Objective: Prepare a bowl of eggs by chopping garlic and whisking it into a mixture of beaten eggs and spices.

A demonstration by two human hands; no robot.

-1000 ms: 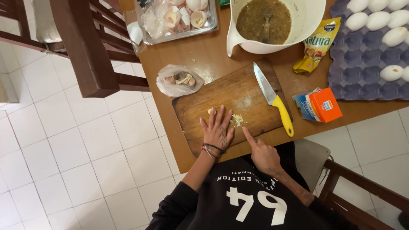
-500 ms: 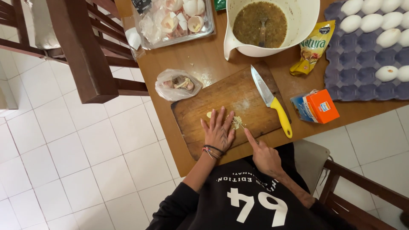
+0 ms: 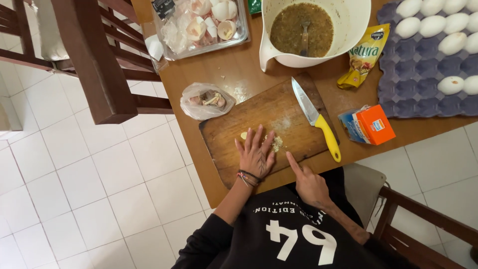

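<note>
My left hand (image 3: 255, 155) lies flat, fingers spread, palm down on the wooden cutting board (image 3: 294, 112), its grip apart and holding nothing. Just beside its fingertips sits the small heap of chopped garlic (image 3: 277, 143), near the board's front edge. My right hand (image 3: 308, 183) hangs at the surface's near edge, index finger stretched onto the board, other fingers curled in, clamped on nothing. A yellow-handled knife (image 3: 315, 118) rests on the board's right side, blade pointing away. Past the board's far left corner lies a plastic bag of peels (image 3: 205, 100). The brown wooden surface (image 3: 249, 65) carries a white bowl (image 3: 356, 30) at its far edge; white floor tiles (image 3: 99, 199) lie left.
</note>
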